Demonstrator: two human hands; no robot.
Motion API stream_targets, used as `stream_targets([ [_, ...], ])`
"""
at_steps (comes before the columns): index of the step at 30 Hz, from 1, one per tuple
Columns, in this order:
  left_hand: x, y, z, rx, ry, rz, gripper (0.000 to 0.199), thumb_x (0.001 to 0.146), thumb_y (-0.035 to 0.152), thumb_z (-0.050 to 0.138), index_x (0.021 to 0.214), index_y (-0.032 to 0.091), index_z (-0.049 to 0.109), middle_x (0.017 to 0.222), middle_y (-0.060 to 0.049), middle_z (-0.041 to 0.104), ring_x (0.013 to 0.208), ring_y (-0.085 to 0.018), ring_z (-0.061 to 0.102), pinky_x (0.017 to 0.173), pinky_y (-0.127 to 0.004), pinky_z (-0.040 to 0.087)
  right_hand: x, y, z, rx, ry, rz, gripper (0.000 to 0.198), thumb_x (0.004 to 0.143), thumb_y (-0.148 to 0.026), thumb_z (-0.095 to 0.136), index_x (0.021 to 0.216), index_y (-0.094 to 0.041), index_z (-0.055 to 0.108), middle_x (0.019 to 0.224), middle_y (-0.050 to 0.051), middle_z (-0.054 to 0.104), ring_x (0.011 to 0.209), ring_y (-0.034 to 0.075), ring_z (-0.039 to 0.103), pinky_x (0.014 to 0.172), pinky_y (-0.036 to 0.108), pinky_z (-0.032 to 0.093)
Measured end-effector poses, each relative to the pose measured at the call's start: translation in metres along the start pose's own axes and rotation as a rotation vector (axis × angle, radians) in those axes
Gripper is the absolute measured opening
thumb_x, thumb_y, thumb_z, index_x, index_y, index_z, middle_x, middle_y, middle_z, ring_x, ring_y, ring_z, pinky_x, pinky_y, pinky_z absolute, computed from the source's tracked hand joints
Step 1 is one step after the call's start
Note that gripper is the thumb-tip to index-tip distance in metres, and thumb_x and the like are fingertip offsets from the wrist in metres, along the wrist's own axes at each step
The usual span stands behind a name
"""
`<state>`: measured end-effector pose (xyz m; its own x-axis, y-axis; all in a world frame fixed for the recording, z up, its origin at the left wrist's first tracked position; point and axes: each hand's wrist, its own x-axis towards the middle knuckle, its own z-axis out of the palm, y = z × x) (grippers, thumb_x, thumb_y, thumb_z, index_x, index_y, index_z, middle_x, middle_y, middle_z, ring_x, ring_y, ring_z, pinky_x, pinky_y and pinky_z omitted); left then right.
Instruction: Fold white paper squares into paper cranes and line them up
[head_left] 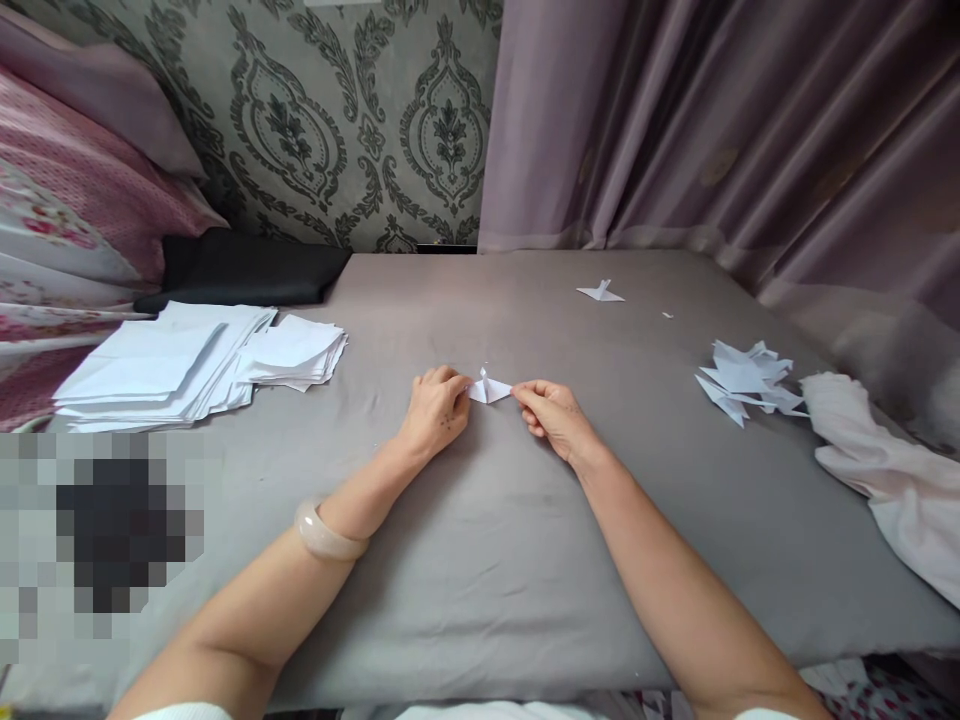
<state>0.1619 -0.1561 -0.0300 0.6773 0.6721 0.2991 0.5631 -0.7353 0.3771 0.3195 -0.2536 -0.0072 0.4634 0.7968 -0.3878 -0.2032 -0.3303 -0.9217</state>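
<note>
Head view: white paper bird (493, 390) pinched by both wings, frame centre.
Left hand (436, 408) and right hand (553, 412) each grip a tip, apparently to hold the wings taut; paper sheets (176, 365) at frame left seem stacked for easy reach.

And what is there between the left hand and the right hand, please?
In the head view, a small folded white paper is there, with one pointed end at the left hand and another at the right hand.
</note>
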Motion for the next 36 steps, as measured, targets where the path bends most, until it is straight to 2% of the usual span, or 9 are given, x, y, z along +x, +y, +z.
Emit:
stream_targets([
  [4,-0.001,0.01,-0.005,-0.083,-0.047,-0.065,0.023,0.083,0.021,0.05,0.094,0.018,0.07,0.085,-0.007,0.069,0.079,-0.02,0.062,0.073,-0.031,0.041,0.003,0.008,-0.001,-0.104,0.037,-0.082,0.014,0.073,-0.032,0.06,0.074,-0.019,0.057,0.053,-0.006,0.044,0.042,0.006,0.035,0.036,0.019,0.023],
  [9,-0.006,0.022,-0.006,-0.228,-0.172,-0.189,0.021,0.082,0.026,0.051,0.084,0.02,0.071,0.072,-0.004,0.069,0.064,-0.016,0.059,0.06,-0.026,0.038,0.007,0.017,-0.006,-0.517,0.139,-0.403,0.017,0.074,-0.028,0.058,0.086,-0.018,0.066,0.071,-0.001,0.06,0.05,0.008,0.046,0.053,0.023,0.039],
  [13,-0.007,0.025,-0.006,-0.275,-0.203,-0.242,0.019,0.081,0.028,0.052,0.078,0.021,0.069,0.068,-0.002,0.067,0.061,-0.015,0.057,0.058,-0.025,0.038,0.007,0.017,-0.003,-0.767,0.143,-0.584,0.022,0.078,-0.027,0.059,0.097,-0.021,0.066,0.089,0.003,0.063,0.064,0.011,0.054,0.064,0.026,0.042],
  [16,-0.003,0.022,-0.006,-0.298,-0.158,-0.293,0.014,0.08,0.028,0.055,0.078,0.02,0.066,0.072,-0.002,0.065,0.064,-0.016,0.057,0.059,-0.026,0.04,0.006,0.014,0.001,-0.92,0.142,-0.585,0.018,0.083,-0.029,0.057,0.098,-0.025,0.066,0.095,0.003,0.063,0.075,0.015,0.058,0.064,0.026,0.04],
  [19,-0.001,0.018,-0.006,-0.308,-0.02,-0.243,0.018,0.074,0.024,0.063,0.091,0.018,0.062,0.086,-0.005,0.064,0.078,-0.018,0.057,0.07,-0.029,0.045,0.004,0.011,0.002,-1.019,0.106,-0.567,0.016,0.088,-0.03,0.052,0.093,-0.026,0.066,0.099,0.002,0.062,0.078,0.015,0.059,0.063,0.026,0.038],
  [22,-0.001,0.015,-0.004,-0.384,0.051,-0.138,0.033,0.071,0.02,0.068,0.103,0.017,0.058,0.1,-0.007,0.063,0.09,-0.019,0.056,0.081,-0.031,0.046,0.002,0.01,-0.001,-1.027,-0.004,-0.595,0.017,0.09,-0.03,0.05,0.094,-0.026,0.066,0.101,0.002,0.062,0.078,0.014,0.059,0.066,0.026,0.04],
  [25,-0.001,0.018,-0.004,-0.438,-0.015,-0.094,0.024,0.075,0.019,0.067,0.098,0.018,0.061,0.094,-0.005,0.065,0.089,-0.018,0.056,0.08,-0.03,0.046,0.0,0.011,-0.005,-0.977,-0.097,-0.629,0.017,0.09,-0.028,0.05,0.094,-0.026,0.066,0.1,0.002,0.062,0.082,0.014,0.06,0.071,0.026,0.042],
  [29,0.001,0.022,-0.004,-0.409,-0.102,-0.136,0.01,0.078,0.018,0.062,0.087,0.018,0.067,0.078,-0.002,0.064,0.077,-0.016,0.057,0.073,-0.027,0.046,0.001,0.013,-0.005,-0.873,-0.035,-0.613,0.012,0.086,-0.027,0.054,0.092,-0.025,0.064,0.092,0.002,0.065,0.078,0.015,0.059,0.072,0.027,0.042],
  [36,0.002,0.019,0.001,-0.349,-0.084,-0.118,0.011,0.079,0.018,0.063,0.088,0.018,0.069,0.077,-0.003,0.066,0.076,-0.016,0.058,0.072,-0.026,0.045,-0.001,0.019,0.0,-0.747,0.036,-0.573,0.007,0.083,-0.027,0.055,0.085,-0.023,0.061,0.084,0.001,0.067,0.074,0.015,0.06,0.07,0.028,0.043],
])
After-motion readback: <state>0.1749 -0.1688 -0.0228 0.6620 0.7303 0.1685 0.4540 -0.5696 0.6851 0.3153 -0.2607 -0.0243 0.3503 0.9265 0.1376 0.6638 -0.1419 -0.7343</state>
